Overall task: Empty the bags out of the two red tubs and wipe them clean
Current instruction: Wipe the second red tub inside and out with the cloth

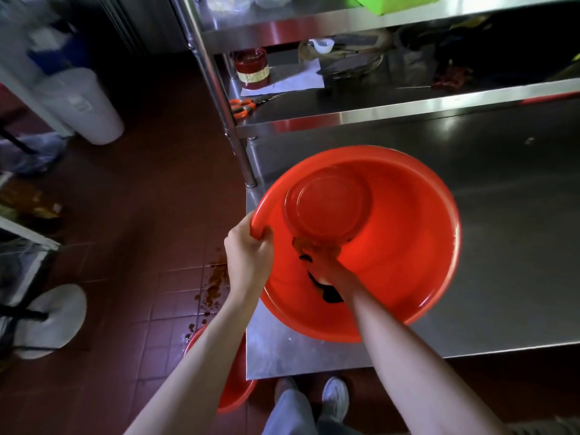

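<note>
A large red tub (392, 246) sits tilted on the near left corner of a steel table (502, 262), its open mouth turned toward the camera. The left hand (248, 249) curls over the tub's rim at nine o'clock, gripping it. The right hand (326, 262) reaches inside at the tub's six o'clock, pressing a dark cloth (326, 291) against the inner wall; how tightly its fingers close on the cloth cannot be told. A second red tub (237, 384) stands on the tiled floor (141, 230) at seven o'clock from the first, partly hidden by the left forearm, near brown spill marks (213, 287). At twelve o'clock, a shelf (408, 105) holds orange-handled scissors (243, 106) and a red jar (252, 69).
</note>
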